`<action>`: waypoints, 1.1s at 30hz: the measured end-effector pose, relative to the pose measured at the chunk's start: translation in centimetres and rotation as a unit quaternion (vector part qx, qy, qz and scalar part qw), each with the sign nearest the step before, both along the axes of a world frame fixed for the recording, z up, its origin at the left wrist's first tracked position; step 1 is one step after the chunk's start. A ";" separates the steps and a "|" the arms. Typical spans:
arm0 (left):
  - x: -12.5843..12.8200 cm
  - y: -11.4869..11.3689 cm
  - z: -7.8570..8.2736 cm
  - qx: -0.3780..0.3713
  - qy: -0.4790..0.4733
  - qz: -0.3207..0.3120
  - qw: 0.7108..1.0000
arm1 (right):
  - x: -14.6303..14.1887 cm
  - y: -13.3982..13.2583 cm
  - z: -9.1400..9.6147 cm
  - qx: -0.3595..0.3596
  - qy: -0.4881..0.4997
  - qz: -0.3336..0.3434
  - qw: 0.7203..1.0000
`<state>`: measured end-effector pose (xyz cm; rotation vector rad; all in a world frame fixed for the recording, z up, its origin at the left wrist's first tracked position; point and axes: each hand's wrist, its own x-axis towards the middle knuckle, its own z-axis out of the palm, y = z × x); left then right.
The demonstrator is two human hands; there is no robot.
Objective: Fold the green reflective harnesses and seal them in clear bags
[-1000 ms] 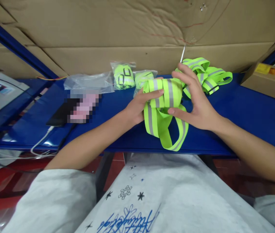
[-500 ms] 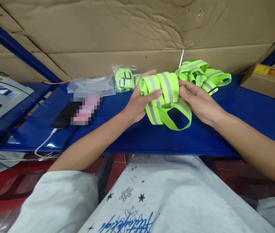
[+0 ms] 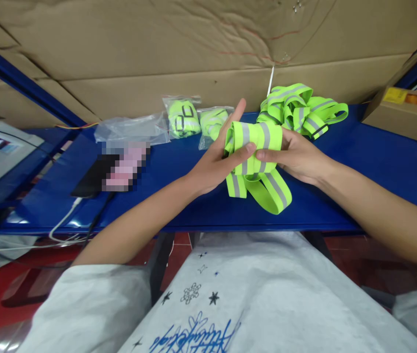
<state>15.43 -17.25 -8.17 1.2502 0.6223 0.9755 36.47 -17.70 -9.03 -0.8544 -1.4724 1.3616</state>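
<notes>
A neon yellow-green reflective strap [image 3: 255, 135] with grey stripes is folded into a thick bundle above the blue table. My left hand [image 3: 220, 159] grips its left side, thumb across the front and one finger stretched up behind. On the right side, my right hand [image 3: 300, 156] pinches the bundle with its thumb in front; its other fingers are partly hidden behind. Loose loops of the strap hang below both hands. Behind the bundle lies a heap of similar reflective straps [image 3: 291, 105] with a black buckle.
Two clear bags of rolled straps, one [image 3: 184, 117] with black buckles and another [image 3: 214, 120], stand at the back. Left of them lie empty plastic bags [image 3: 131, 130] and a black device [image 3: 94, 176] on a white cable. A cardboard box [image 3: 405, 115] stands at the right.
The bundle has shifted slightly right and down in view. My right thumb now presses on its front, and my left finger points up. The second bagged roll shows more fully.
</notes>
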 end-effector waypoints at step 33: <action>2.6 -1.2 -3.4 -0.146 -0.019 -0.135 0.980 | -2.4 -1.5 0.2 0.379 -0.190 -0.216 0.880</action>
